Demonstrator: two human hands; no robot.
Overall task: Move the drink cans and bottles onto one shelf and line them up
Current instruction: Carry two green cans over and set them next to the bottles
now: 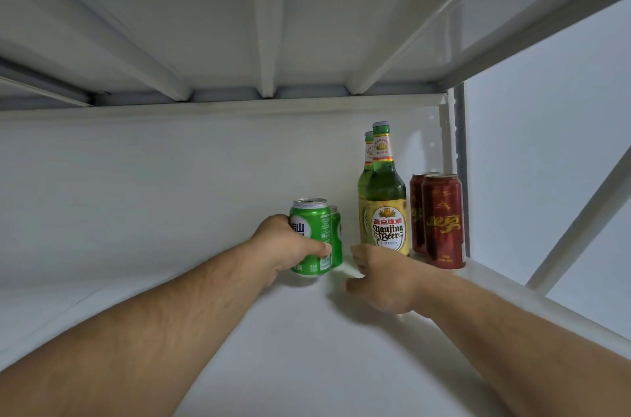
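On the white shelf (pixel 307 348) my left hand (pixel 286 247) is wrapped around a green can (pixel 312 228), which stands upright just in front of a second green can (pixel 336 235). To their right stand two green beer bottles with yellow labels, the front bottle (pixel 387 201) hiding most of the rear bottle (pixel 367 170). Two dark red cans sit at the shelf's right end, the front red can (pixel 444 222) before the rear red can (pixel 416 208). My right hand (pixel 382 276) rests low on the shelf in front of the bottles, fingers loosely apart, holding nothing.
Another white shelf (pixel 273 40) with ribs hangs close overhead. A white wall backs the shelf. A metal upright (pixel 456 160) and a diagonal brace (pixel 580 222) bound the right side. Bare shelf surface extends to the left of the green cans.
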